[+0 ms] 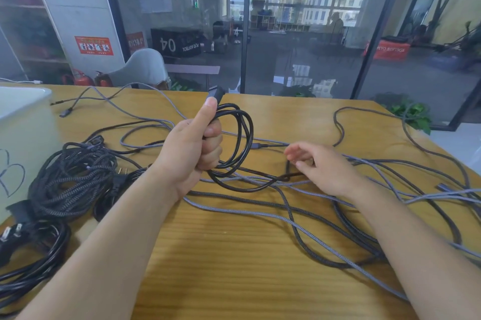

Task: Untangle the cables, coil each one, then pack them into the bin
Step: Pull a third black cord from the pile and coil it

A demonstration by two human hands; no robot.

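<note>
Smooth cable (244, 137), looped in left hand (192, 147): glossy black. Braided coil (70, 179), 9 o'clock: black with grey fleck weave. Plain cable bundle (31, 262), 8 o'clock: black. Loose braided cables (260, 215), 3 to 5 o'clock: some grey-lilac, some dark charcoal. Table (247, 267): yellow-tan wood grain. Bin (23, 121), 10 o'clock: white, dark heart outline drawn on side.
</note>
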